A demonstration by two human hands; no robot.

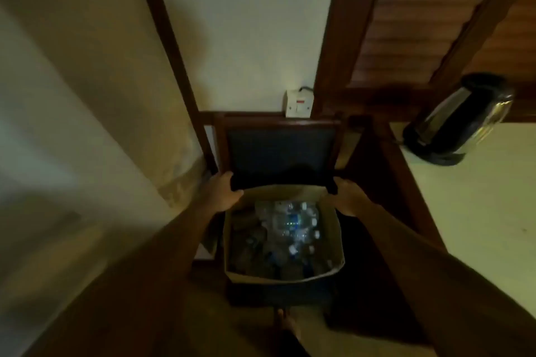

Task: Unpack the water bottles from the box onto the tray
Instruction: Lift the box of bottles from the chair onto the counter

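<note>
Dim room, everything's a bit murky and blurred, cream walls with dark wood trim. Dead centre below you is the open cardboard box (282,277), sitting on what looks like a dark seat, and it's packed with clear plastic water bottles (293,223), white caps pointing up and a blue label showing on one near the middle. They're too smeared to count. No tray anywhere in your view.

Your left hand (222,193) is at the box's far-left corner, fingers curled over the edge of a dark panel (280,151) that stands up right behind the box, thumb down by the cardboard rim. Your right hand (346,197) does the same at the far-right corner, fingers wrapped round the panel's other edge. The panel has a wood frame along the top.

Behind it on the wall there's a white switch box (298,104) with a red mark and a black cable. Off to your right, a pale counter (478,211) with a black and chrome electric kettle (455,122) on it, and louvred wood doors (429,17) above that.
</note>
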